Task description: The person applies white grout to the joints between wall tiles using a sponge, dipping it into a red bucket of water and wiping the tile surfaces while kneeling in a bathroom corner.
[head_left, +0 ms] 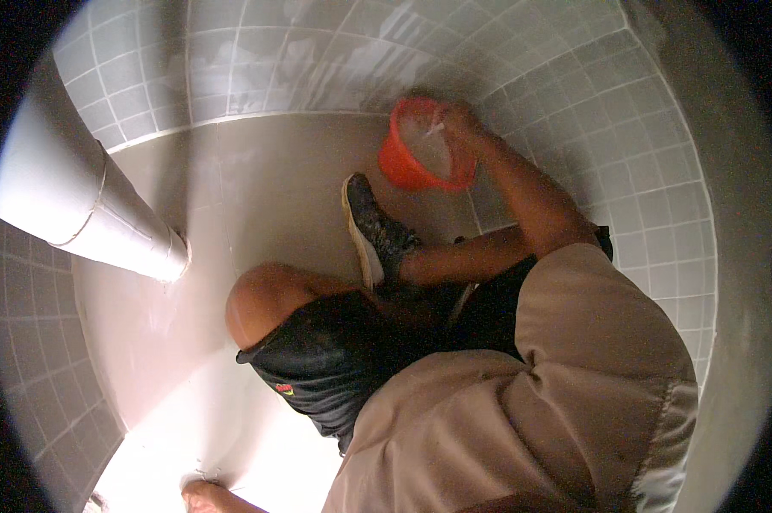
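A red plastic bucket stands tilted in the far corner, with greyish, cloudy contents inside. My right hand reaches over its right rim. The fingers look bent together, and a small pale bit shows at their tips; what they hold is too blurred to name. Low in the picture, my left hand rests at the brightly lit floor. Only part of that hand shows, and its fingers cannot be made out.
Grey tiled walls close in around me, with pale smears on the far wall. A thick white pipe rises from the floor at the left. My bent legs and dark shoe lie between my hands.
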A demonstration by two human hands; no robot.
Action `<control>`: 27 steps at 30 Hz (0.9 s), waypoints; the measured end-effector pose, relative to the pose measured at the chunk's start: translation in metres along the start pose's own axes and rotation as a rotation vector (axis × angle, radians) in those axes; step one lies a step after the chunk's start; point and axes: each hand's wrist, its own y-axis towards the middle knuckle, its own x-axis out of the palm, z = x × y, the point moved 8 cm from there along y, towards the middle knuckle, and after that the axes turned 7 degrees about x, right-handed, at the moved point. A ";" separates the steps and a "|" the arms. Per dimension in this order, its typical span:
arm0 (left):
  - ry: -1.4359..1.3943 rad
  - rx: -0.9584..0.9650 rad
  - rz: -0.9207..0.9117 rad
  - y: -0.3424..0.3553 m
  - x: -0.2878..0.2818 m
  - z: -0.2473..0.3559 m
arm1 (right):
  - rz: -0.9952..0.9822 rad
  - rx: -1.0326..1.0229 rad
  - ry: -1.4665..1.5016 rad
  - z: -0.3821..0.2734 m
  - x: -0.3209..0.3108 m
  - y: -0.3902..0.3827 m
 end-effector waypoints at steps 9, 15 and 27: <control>0.063 -0.015 -0.016 -0.021 -0.035 0.020 | -0.042 0.026 0.027 0.046 -0.014 0.026; 0.022 -0.044 -0.166 -0.022 -0.057 0.020 | -0.074 0.078 0.203 0.084 0.018 0.024; 0.015 -0.080 -0.276 -0.019 -0.043 0.014 | 0.207 -1.531 -0.376 -0.273 0.190 -0.186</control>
